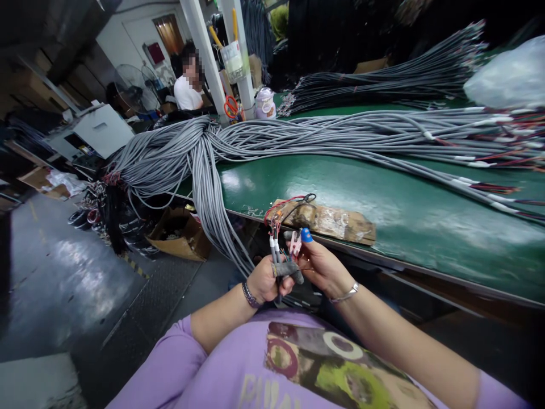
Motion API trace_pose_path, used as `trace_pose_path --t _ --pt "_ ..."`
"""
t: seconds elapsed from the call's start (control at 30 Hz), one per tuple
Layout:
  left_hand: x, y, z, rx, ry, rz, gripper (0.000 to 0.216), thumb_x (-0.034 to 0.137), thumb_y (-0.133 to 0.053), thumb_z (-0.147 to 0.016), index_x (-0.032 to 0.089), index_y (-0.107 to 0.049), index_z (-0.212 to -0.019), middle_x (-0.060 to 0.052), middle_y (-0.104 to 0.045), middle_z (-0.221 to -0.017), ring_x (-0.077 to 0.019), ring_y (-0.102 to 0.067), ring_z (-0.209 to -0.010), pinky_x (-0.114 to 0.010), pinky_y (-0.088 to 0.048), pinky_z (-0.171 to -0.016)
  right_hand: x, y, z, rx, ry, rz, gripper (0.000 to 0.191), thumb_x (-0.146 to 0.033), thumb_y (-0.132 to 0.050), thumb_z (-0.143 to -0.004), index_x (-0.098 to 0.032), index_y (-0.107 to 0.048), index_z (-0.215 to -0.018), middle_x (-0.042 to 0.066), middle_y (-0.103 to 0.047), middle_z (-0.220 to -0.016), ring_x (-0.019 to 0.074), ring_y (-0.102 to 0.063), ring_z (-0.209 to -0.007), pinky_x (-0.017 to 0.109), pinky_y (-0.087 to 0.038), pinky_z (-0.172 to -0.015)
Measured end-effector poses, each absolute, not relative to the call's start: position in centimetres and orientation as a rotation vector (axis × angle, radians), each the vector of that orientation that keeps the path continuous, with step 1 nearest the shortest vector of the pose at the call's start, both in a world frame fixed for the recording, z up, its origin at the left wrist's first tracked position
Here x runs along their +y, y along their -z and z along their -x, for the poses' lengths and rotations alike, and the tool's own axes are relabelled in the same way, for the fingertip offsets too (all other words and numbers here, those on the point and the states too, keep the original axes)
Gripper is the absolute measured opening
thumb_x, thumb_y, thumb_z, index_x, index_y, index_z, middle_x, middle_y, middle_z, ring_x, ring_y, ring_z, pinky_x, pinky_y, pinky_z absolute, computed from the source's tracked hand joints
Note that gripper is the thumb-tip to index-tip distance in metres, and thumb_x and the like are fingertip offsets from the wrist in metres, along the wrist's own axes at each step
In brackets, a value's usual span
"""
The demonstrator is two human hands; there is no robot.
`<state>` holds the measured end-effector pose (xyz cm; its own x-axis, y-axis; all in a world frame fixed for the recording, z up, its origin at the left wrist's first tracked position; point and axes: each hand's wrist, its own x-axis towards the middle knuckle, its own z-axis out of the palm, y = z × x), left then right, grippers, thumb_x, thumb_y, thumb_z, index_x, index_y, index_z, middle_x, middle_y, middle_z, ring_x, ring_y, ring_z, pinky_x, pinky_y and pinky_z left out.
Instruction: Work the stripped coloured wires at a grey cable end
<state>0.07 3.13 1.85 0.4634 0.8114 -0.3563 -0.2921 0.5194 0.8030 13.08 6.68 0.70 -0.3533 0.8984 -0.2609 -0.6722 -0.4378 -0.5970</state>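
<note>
My left hand is closed around several grey cables with white-wrapped ends. Their thin, mostly reddish wires stick up above the fist, and grey coverings sit on some of its fingers. Close beside it, my right hand is pinched, with a blue cover on the thumb tip. A small pinkish-white piece shows between its fingertips; its exact kind is unclear. Just beyond both hands, a worn, stained board lies at the bench edge, with a red and a black lead on it.
Long bundles of grey cable run across the green bench and droop over its near edge. Black cables lie behind, near a plastic bag. Orange-handled scissors stand by a post. An open cardboard box sits below; a person is farther back.
</note>
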Motion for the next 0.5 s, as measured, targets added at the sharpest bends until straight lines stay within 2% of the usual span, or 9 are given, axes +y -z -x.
trace_pose_path --t 0.33,0.5 --pt "2.80 -1.69 -0.10 0.855 -0.825 -0.734 0.048 0.052 -0.080 -0.052 0.014 -0.054 -0.064 0.003 -0.050 -0.038 -0.0070 -0.038 -0.026 -0.020 -0.023 -0.031 6.33 -1.16 -13.26 -0.446 -1.998 0.705 0.035 -0.053 -0.075 -0.070 -0.019 -0.068 -0.073 0.000 -0.064 -0.059 0.0132 -0.057 -0.049 0.025 -0.049 -0.052" --pt "2.60 -1.59 -0.33 0.930 -0.850 -0.816 0.053 0.059 -0.079 -0.051 0.013 -0.056 -0.065 0.004 -0.050 -0.040 -0.0064 -0.038 -0.027 -0.021 -0.024 -0.031 6.24 -1.29 -13.38 -0.510 -1.999 0.686 0.035 -0.054 -0.074 -0.070 -0.020 -0.066 -0.073 0.002 -0.067 -0.061 0.0174 -0.062 -0.056 0.029 -0.051 -0.055"
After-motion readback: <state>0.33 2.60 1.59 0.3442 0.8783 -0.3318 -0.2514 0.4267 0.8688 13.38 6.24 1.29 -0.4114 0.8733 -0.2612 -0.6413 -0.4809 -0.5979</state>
